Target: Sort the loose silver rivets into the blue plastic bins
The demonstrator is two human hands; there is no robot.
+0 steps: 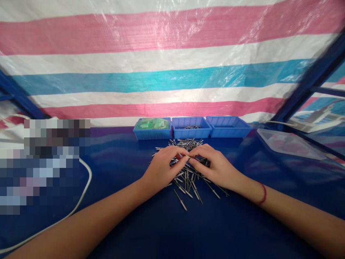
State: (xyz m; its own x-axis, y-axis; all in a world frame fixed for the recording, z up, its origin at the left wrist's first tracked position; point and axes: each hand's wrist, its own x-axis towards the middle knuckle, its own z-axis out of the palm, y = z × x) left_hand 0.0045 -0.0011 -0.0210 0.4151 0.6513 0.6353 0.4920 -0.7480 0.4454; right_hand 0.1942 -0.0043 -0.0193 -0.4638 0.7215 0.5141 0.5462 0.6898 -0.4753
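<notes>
A heap of silvery blind rivets (188,176) with long thin stems lies on the blue tabletop, spread loosely toward me. Over the heap, my left hand (167,163) and my right hand (215,163) meet fingertip to fingertip. Thumb and forefinger of each are pinched together on one small metal piece, apparently a blind rivet (188,156), mostly covered by the fingers. One single rivet (180,200) lies apart at the near edge of the heap.
Behind the heap stand three blue bins: the left bin (152,135) holds green plastic packets, the middle bin (192,133) some rivets, beside the right bin (230,132). A clear plastic lid (289,144) lies at right. A white cable (87,180) curves along the left.
</notes>
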